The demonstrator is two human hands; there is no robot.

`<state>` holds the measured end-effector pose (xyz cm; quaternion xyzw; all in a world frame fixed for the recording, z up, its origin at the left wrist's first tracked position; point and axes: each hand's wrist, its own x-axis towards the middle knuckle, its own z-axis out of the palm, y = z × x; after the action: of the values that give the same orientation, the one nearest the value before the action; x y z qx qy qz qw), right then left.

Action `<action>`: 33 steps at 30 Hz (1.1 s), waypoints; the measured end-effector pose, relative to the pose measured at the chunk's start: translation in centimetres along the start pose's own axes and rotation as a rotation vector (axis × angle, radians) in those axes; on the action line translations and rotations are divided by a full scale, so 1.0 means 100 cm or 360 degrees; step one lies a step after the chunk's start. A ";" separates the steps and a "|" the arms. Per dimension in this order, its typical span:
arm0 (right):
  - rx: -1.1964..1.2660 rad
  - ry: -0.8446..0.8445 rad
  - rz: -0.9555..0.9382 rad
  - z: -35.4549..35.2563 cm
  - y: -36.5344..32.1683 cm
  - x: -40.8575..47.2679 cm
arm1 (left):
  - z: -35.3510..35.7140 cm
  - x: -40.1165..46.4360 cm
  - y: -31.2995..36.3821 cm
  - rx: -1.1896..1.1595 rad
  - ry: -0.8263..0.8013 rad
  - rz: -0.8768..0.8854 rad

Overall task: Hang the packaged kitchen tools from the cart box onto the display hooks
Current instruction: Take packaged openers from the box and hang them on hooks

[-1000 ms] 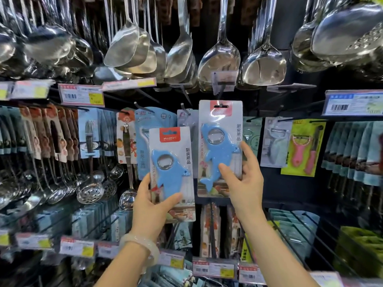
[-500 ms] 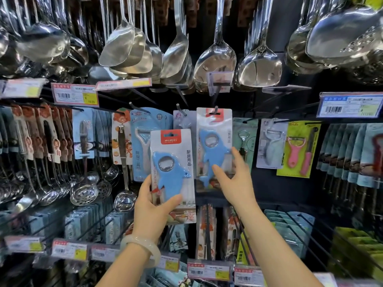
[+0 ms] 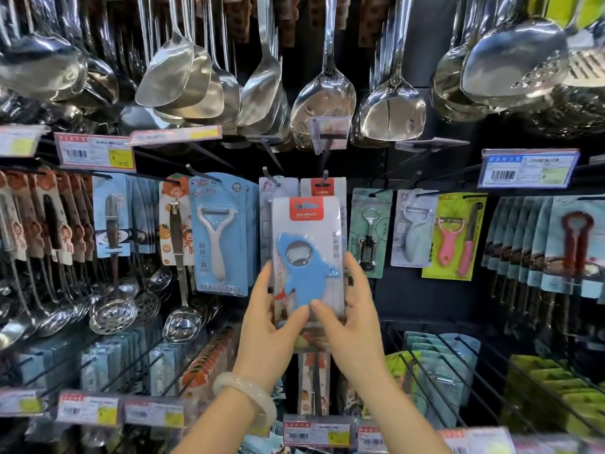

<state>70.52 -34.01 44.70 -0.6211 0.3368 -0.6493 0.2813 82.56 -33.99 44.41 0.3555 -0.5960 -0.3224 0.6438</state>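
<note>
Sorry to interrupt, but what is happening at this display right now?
A person is stocking hooks. Both hands, left hand and right hand, hold a carded blue opener by its lower edge, raised in front of an identical pack already on the hook. The held pack is not yet hung.

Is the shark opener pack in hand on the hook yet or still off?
Off. Both the left hand and right hand hold the pack below the hook; its red header slot sits under the hook tip.

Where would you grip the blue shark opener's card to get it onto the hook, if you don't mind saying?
Grip the shark opener card by its lower side edges, from below, as the left hand and right hand do; this leaves its top hang hole free for the hook.
</note>
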 end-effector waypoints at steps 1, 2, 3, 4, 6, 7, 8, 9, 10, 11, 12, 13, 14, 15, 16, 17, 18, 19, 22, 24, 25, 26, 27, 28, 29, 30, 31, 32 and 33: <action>0.0008 0.0010 -0.0046 -0.002 -0.006 0.003 | 0.003 0.002 0.006 -0.0002 0.0009 0.0029; 0.0017 0.0019 -0.0082 -0.003 -0.011 0.006 | 0.005 0.004 0.012 -0.0008 0.0009 0.0059; 0.0029 0.0025 -0.0110 -0.005 -0.015 0.010 | 0.007 0.007 0.018 -0.0005 0.0008 0.0090; 0.0035 0.0026 -0.0134 -0.007 -0.020 0.014 | 0.008 0.010 0.023 0.0005 0.0005 0.0113; -0.0001 0.0028 -0.0163 -0.010 -0.025 0.022 | 0.010 0.018 0.028 0.0027 -0.0012 0.0142; -0.0017 0.0033 -0.0165 -0.011 -0.026 0.025 | 0.010 0.021 0.030 0.0040 -0.0024 0.0140; -0.0019 0.0040 -0.0159 -0.012 -0.027 0.027 | 0.011 0.023 0.032 0.0056 -0.0035 0.0131; -0.0007 0.0048 -0.0149 -0.012 -0.027 0.029 | 0.011 0.025 0.033 0.0067 -0.0040 0.0123; 0.0014 0.0049 -0.0145 -0.013 -0.028 0.030 | 0.012 0.025 0.035 0.0074 -0.0043 0.0114; 0.0025 0.0049 -0.0144 -0.013 -0.027 0.030 | 0.012 0.026 0.035 0.0079 -0.0048 0.0108; 0.0022 0.0042 -0.0148 -0.013 -0.027 0.030 | 0.012 0.026 0.035 0.0085 -0.0051 0.0104; 0.0014 0.0038 -0.0150 -0.013 -0.026 0.030 | 0.012 0.026 0.034 0.0087 -0.0055 0.0102; 0.0000 0.0038 -0.0147 -0.012 -0.024 0.030 | 0.012 0.026 0.033 0.0086 -0.0057 0.0099; -0.0023 0.0043 -0.0139 -0.012 -0.022 0.030 | 0.011 0.026 0.032 0.0084 -0.0059 0.0096; -0.0045 0.0049 -0.0121 -0.012 -0.019 0.030 | 0.011 0.027 0.030 0.0087 -0.0062 0.0093; -0.0058 0.0058 -0.0104 -0.011 -0.017 0.031 | 0.011 0.027 0.029 0.0089 -0.0072 0.0090; -0.0076 0.0072 -0.0090 -0.010 -0.016 0.031 | 0.012 0.027 0.029 0.0090 -0.0079 0.0087; -0.0098 0.0081 -0.0081 -0.009 -0.015 0.032 | 0.012 0.028 0.028 0.0084 -0.0084 0.0079; -0.0188 0.0082 -0.0039 -0.008 -0.012 0.035 | 0.012 0.032 0.026 0.0155 -0.0118 0.0046; -0.0292 0.0054 0.0001 -0.010 -0.013 0.039 | 0.011 0.036 0.022 0.0383 -0.0182 0.0021; -0.0392 0.0046 0.0020 -0.010 -0.014 0.040 | 0.011 0.039 0.019 0.0497 -0.0213 -0.0024; -0.0520 0.0040 0.0037 -0.010 -0.015 0.043 | 0.011 0.042 0.015 0.0617 -0.0248 -0.0069; -0.0638 0.0029 0.0056 -0.010 -0.013 0.046 | 0.010 0.044 0.011 0.0727 -0.0284 -0.0124; -0.0729 0.0017 0.0075 -0.011 -0.010 0.047 | 0.011 0.043 0.008 0.0844 -0.0330 -0.0191; -0.0801 0.0008 0.0096 -0.012 -0.006 0.048 | 0.011 0.042 0.003 0.0966 -0.0381 -0.0256; -0.0884 -0.0001 0.0128 -0.014 -0.002 0.046 | 0.011 0.039 -0.001 0.1073 -0.0432 -0.0319; -0.0987 -0.0014 0.0168 -0.016 0.003 0.042 | 0.011 0.036 -0.006 0.1161 -0.0473 -0.0365; -0.1103 -0.0029 0.0216 -0.019 0.009 0.036 | 0.011 0.031 -0.011 0.1241 -0.0510 -0.0383; -0.1210 -0.0040 0.0265 -0.023 0.015 0.029 | 0.012 0.025 -0.017 0.1322 -0.0554 -0.0389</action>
<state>67.98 -37.01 45.26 -0.6597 0.5992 -0.4453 0.0868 81.58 -37.10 44.40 0.5913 -0.7276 -0.1847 0.2946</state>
